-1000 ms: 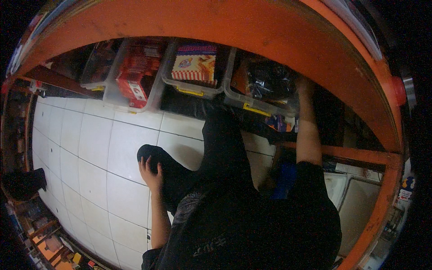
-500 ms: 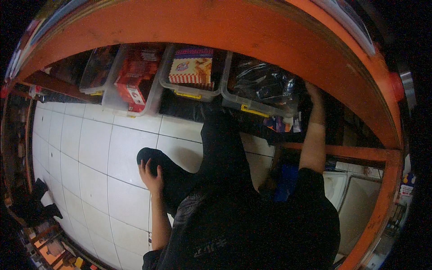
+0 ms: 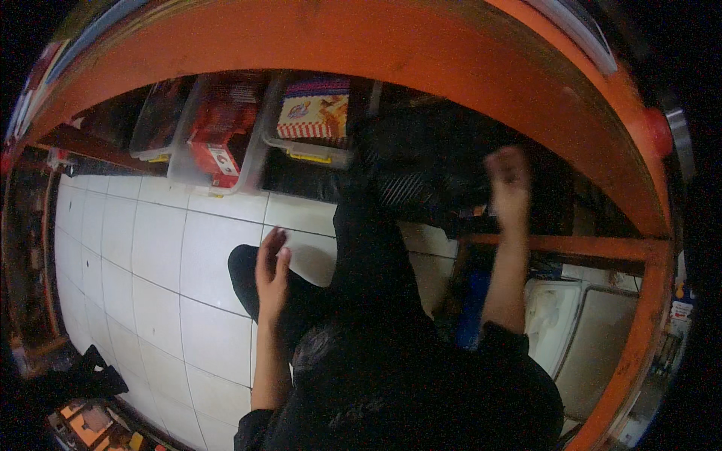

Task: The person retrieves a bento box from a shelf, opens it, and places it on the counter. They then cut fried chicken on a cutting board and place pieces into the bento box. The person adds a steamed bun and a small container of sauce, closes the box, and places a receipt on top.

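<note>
My left hand hovers over my bent knee with nothing in it, its thumb apart from its raised fingers. My right hand is beside the right end of a large black plastic bundle, under the orange shelf. Motion smears its fingers, so I cannot make out whether it grips the plastic. The bundle covers the spot of the right-hand bin and reaches toward my leg. Left of it stands a clear bin with a yellow latch, holding a cream, red-striped printed box.
Overhead runs the orange shelf edge. Another clear bin holds red boxes. White floor tiles lie on the left. An orange crossbar and a white tub are at the right, near something blue.
My left hand has lifted off my knee. My right hand has come back toward me. The black plastic now spreads over the right-hand bin, hiding it and its yellow latch.
</note>
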{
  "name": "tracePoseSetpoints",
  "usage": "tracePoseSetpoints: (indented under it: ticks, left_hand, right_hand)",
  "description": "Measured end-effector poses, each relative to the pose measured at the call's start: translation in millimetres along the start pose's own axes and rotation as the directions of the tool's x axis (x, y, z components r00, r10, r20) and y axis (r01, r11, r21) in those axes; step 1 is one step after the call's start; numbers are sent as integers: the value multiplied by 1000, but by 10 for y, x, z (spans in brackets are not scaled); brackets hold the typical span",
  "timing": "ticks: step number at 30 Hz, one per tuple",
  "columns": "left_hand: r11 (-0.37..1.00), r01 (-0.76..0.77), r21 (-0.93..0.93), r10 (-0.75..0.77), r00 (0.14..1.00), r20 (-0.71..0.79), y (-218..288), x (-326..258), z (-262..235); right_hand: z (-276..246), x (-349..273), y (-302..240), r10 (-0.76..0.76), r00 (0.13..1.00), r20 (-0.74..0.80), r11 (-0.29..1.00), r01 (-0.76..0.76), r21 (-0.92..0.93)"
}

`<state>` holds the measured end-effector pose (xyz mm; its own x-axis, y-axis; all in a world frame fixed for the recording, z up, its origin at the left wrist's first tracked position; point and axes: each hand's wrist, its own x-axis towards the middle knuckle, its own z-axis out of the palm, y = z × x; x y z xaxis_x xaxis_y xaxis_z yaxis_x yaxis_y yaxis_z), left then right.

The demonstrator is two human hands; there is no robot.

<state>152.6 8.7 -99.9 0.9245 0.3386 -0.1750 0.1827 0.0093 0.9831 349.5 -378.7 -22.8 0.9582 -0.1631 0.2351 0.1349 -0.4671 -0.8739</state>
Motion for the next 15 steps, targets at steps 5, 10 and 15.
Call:
tracePoseSetpoints:
  ticks: [5, 10, 15]
  left_hand:
    - [593, 420, -687, -104, 886, 452, 538, -35, 398]
    - [733, 636, -242, -455, 723, 520, 542, -244, 245]
    - [751, 628, -205, -414, 689, 596, 387, -339, 130]
  right_hand:
    - [1036, -848, -141, 27, 895, 445, 957, -151, 247]
    - [1398, -1113, -330, -265, 827, 496, 919, 61, 389]
    - [1509, -1107, -581, -444, 817, 369, 872, 299, 387]
